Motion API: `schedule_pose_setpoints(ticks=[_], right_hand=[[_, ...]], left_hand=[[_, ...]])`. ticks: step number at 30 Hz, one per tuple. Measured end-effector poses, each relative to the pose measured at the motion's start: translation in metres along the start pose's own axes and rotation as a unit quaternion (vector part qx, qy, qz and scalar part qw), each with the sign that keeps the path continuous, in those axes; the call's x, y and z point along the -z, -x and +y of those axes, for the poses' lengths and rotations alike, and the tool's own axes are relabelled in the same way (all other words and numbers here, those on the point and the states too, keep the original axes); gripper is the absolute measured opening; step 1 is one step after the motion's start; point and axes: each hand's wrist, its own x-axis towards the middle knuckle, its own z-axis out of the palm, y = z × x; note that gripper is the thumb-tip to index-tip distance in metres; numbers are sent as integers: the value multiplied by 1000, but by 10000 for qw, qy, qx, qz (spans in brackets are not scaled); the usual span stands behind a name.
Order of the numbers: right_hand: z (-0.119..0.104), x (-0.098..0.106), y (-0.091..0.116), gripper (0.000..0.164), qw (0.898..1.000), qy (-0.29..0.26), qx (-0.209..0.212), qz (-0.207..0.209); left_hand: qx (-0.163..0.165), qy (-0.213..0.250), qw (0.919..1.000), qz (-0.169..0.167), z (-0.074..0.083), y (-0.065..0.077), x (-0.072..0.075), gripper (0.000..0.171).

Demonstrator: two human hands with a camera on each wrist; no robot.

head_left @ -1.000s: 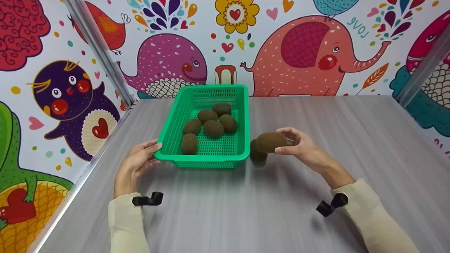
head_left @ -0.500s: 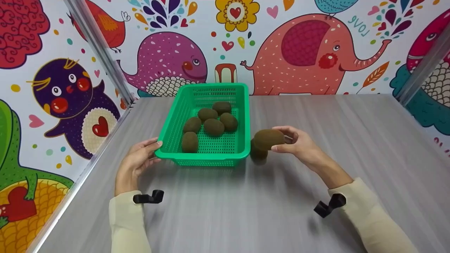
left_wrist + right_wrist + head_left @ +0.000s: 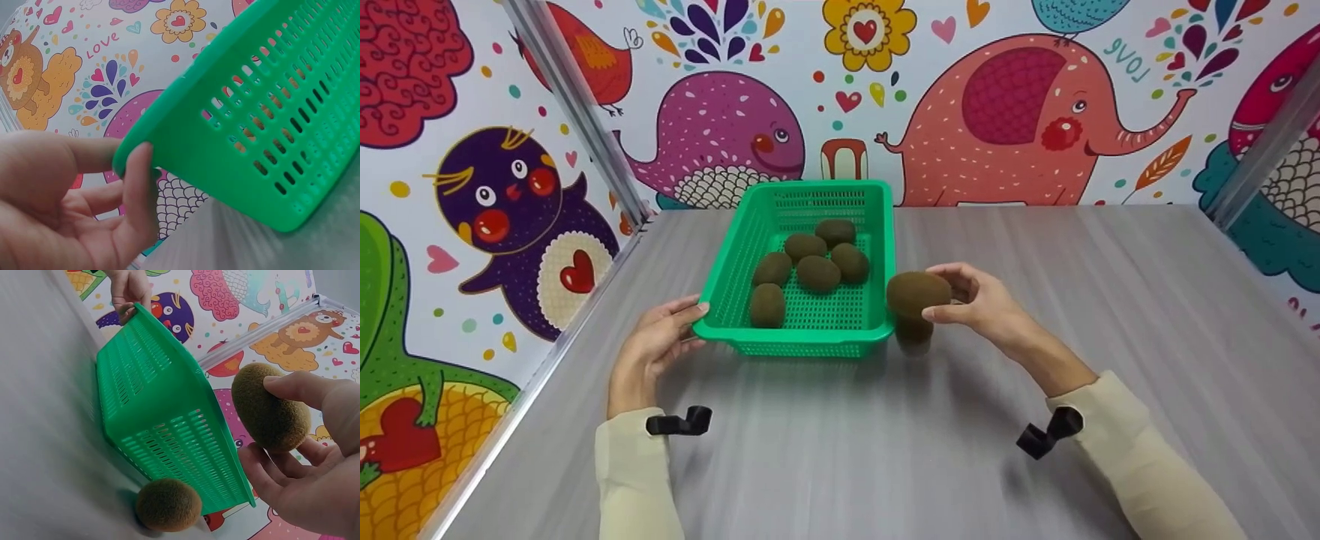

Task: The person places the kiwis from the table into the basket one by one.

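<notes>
A green plastic basket with slotted walls stands on the table, several brown kiwis lying in it. At its near left corner my left hand pinches the rim between thumb and fingers, seen close in the left wrist view. My right hand holds one fuzzy kiwi between thumb and fingers, raised just outside the basket's right rim. Below that, another kiwi rests on the table against the basket's right side; in the head view the held kiwi partly covers it.
The grey wood-grain table runs to a back wall printed with cartoon animals. A metal post marks the left back corner, with another printed panel beside it. Black wrist mounts sit on both sleeves.
My right hand has carried its kiwi leftward, up to the basket's right rim, now over the kiwi on the table. My left hand and the basket stay in place.
</notes>
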Motion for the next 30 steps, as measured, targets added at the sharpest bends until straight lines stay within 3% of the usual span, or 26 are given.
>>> schedule_pose_setpoints(ticks=[7,20,30], right_hand=[[-8,-6,-7,63,9995,326,-36,3],[-23,-17,-25,64,9934,1053,-134,-428],[-36,-28,-39,63,9916,1162,-220,-532]], left_hand=[[3,72,10000,5,-1,-3,-1,64],[-20,141,9999,-7,-2,0,0,65],[28,158,9999,4,-2,-1,1,63]])
